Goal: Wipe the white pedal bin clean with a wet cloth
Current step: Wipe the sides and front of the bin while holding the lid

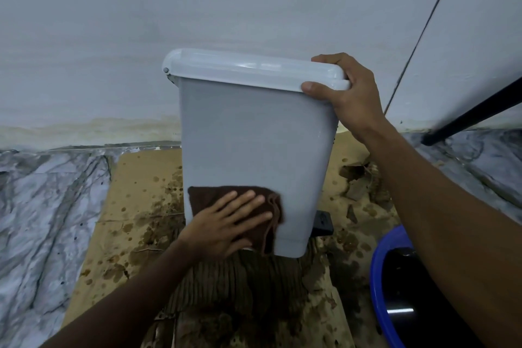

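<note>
The white pedal bin (254, 133) stands upright, lid topmost, right hand (343, 93) clenched on the lid's corner, left hand (228, 223) flat, fingers spread, pressing a brown cloth (209, 196) low on its side.

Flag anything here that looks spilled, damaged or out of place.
The cardboard under the white pedal bin is spotted with dark wet stains and torn to its corrugation near the bin's base. The bin itself looks intact, lid shut. Nothing else stands out.
</note>
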A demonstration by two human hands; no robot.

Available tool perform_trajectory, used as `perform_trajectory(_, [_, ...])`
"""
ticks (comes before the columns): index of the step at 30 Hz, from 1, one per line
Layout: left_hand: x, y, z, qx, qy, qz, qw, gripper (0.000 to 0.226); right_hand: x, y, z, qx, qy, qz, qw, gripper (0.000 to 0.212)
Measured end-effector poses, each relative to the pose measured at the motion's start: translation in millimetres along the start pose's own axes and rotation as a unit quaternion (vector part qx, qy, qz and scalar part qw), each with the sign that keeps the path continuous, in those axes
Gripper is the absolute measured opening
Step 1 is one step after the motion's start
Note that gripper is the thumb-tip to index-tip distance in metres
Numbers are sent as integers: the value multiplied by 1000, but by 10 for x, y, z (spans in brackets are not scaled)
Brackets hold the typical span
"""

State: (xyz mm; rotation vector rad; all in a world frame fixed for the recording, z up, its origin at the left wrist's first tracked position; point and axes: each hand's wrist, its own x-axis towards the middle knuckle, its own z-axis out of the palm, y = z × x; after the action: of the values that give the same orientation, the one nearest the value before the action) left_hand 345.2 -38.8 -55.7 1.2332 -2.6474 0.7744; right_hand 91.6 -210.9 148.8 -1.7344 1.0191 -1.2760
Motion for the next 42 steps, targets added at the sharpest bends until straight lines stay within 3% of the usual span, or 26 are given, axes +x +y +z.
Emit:
perform_trajectory(3, [72, -128, -93, -15, 22, -65, 998, 81, 3, 3, 7, -4, 2, 3, 1000, 42])
perform_trajectory(8, [590, 228, -220, -53, 70, -181, 980, 80, 4, 9, 0, -6, 4, 1, 1000, 43])
perform_trajectory(10, [645, 371, -194, -58, 54, -151, 985, 79, 5, 11, -5, -7, 4, 1, 1000, 43])
perform_trajectory(13, [335, 332, -66, -19, 13, -31, 999, 77, -2, -2, 0, -14, -2, 0, 1000, 43])
perform_trajectory(15, [151, 177, -24, -9, 5, -10, 1000, 77, -13, -9, -6, -17, -2, 2, 1000, 43])
perform_trajectory(18, [248, -74, -139, -29, 54, -126, 990, 76, -19, -13, -11, -13, -2, 6, 1000, 44])
perform_trajectory(21, [744, -216, -393, -52, 104, -279, 953, 75, -22, -21, -11, -21, -3, 0, 1000, 43])
perform_trajectory(23, [1133, -193, -536, -68, 125, -329, 934, 76, -22, -18, -10, -22, -1, -3, 1000, 43])
perform_trajectory(25, [1448, -70, -602, -80, 131, -310, 938, 74, -25, -15, -7, -18, 1, -7, 1000, 42])
perform_trajectory(31, [1221, 353, -400, -54, 61, -84, 993, 66, -22, -9, -44, -17, -14, 0, 1000, 39])
perform_trajectory(32, [1120, 329, -359, -53, 70, -97, 991, 66, -16, -7, -47, -14, -18, 3, 1000, 38])
perform_trajectory(34, [1043, 206, -349, -68, 108, -201, 971, 70, -10, -17, -51, 2, -23, 17, 1000, 36])
perform_trajectory(37, [1305, 8, -523, -95, 154, -370, 911, 76, -6, -26, -47, 15, -26, 24, 999, 37])
perform_trajectory(42, [1872, 104, -736, -129, 165, -415, 885, 72, 15, -25, -58, 31, -25, 29, 999, 37])
